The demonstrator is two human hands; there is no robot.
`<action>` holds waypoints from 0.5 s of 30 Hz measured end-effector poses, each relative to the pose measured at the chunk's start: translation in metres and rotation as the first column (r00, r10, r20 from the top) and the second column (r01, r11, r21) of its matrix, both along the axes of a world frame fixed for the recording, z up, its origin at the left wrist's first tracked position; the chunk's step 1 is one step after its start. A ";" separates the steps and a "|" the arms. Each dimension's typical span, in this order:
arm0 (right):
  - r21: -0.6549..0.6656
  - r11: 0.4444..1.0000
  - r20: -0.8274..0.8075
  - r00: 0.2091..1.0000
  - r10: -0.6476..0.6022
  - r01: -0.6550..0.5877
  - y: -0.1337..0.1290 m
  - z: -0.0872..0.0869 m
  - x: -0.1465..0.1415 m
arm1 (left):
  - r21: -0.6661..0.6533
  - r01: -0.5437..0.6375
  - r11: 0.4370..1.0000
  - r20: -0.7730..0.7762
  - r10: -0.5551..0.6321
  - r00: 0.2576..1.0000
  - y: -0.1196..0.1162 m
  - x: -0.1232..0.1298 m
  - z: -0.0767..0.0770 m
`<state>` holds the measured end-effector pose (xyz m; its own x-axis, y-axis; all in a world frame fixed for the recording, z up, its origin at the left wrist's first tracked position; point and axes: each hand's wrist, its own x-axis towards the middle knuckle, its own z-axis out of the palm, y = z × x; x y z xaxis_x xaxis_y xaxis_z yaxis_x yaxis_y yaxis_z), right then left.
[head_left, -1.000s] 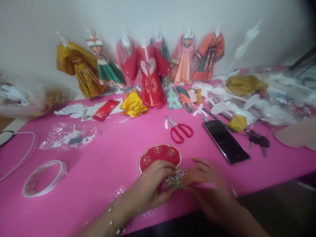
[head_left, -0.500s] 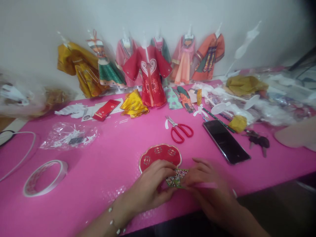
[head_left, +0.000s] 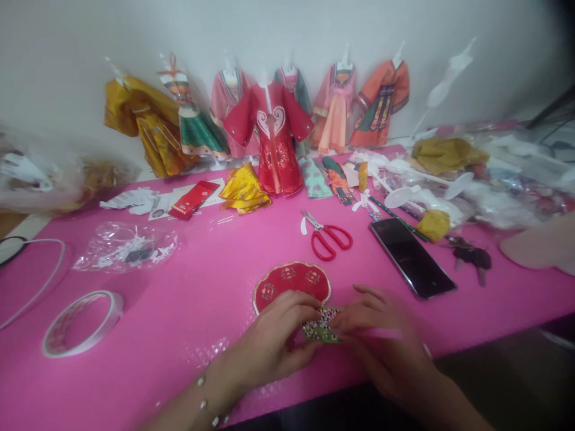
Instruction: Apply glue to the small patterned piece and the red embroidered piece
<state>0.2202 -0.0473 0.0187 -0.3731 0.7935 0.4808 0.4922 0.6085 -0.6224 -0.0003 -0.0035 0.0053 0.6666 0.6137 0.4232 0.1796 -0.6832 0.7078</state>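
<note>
My left hand [head_left: 274, 338] and my right hand [head_left: 381, 341] meet at the near edge of the pink table [head_left: 188, 305]. Both pinch a small green floral-patterned piece [head_left: 321, 326] between their fingertips, holding it flat against the table. Just beyond the fingers lies a red scalloped fan-shaped piece [head_left: 291, 282] with gold trim, partly covered by my left hand. A beaded bracelet sits on my left wrist.
Red-handled scissors [head_left: 327, 236] and a black phone [head_left: 411, 256] lie beyond my hands. A tape roll [head_left: 83, 323] and a clear plastic bag [head_left: 123, 246] sit at left. Miniature paper costumes [head_left: 274, 134] stand along the wall. Keys [head_left: 469, 256] and plastic clutter fill the right side.
My right hand's fingers shift slightly over the floral piece, blurred with motion. Everything else stays where it was.
</note>
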 end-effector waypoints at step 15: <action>-0.027 1.000 0.031 0.999 0.006 -0.005 -0.001 0.002 -0.003 | 0.001 0.008 1.000 0.008 -0.008 1.000 0.000 0.001 0.002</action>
